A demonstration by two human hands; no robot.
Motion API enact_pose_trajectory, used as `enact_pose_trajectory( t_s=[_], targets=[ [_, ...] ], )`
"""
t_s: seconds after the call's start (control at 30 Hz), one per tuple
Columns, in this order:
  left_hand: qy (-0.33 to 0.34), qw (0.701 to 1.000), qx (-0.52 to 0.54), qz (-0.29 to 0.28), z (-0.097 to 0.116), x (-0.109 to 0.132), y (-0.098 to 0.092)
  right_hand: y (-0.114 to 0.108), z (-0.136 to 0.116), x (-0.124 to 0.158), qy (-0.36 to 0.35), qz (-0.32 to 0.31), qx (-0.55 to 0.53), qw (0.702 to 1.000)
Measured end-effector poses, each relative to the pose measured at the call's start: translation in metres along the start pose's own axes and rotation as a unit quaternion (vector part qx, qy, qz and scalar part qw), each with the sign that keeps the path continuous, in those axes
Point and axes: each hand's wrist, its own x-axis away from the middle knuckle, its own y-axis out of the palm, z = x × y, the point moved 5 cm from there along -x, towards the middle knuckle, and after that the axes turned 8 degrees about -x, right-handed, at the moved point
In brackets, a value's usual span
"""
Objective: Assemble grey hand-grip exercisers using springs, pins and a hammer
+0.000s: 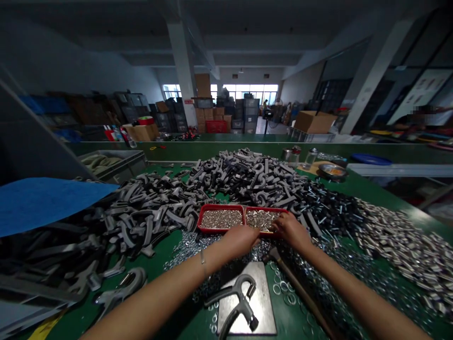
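Observation:
Both my hands reach to two red trays at the table's middle. My left hand (pixel 241 240) rests at the near edge between the left tray (pixel 201 220) of small silvery parts and the right tray (pixel 253 210) of screws, fingers curled; what it holds is hidden. My right hand (pixel 289 229) lies on the right tray's near right corner, fingers bent into the screws. Close to me a grey metal plate (pixel 262 288) carries two grey hook-shaped castings (pixel 238 302). A hammer (pixel 287 278) lies beside the plate under my right forearm.
A big heap of grey hook castings (pixel 184 198) fills the table's left and back. Loose washers (pixel 184 250) lie before the trays, dark bolts (pixel 325 203) and silvery sleeves (pixel 399 245) to the right. A blue sheet (pixel 42 200) covers the left. A crate (pixel 116 163), jars (pixel 310 158) and a bowl (pixel 332 172) stand behind.

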Motion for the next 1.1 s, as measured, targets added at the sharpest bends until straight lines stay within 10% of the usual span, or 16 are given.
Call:
enact_pose_trajectory(
  t_s=[0.23,0.67,0.83,1.1],
  targets=[
    [-0.04,0.998,-0.044,-0.014,-0.017,-0.098,0.026,0.037,-0.004,-0.037,-0.003,-0.031,0.047,0.998],
    [-0.11,0.994,0.004,0.017,-0.007,-0.098,0.042,0.018,0.015,-0.027,0.05,0.043,-0.071,0.995],
    [-0.127,0.981,0.101,0.102,-0.011,-0.077,0.028,0.011,-0.002,0.019,0.067,0.052,-0.221,0.972],
    [-0.134,0.92,0.328,0.165,0.014,0.034,0.034,0.08,-0.06,0.115,0.106,-0.038,-0.408,0.906]
  ],
)
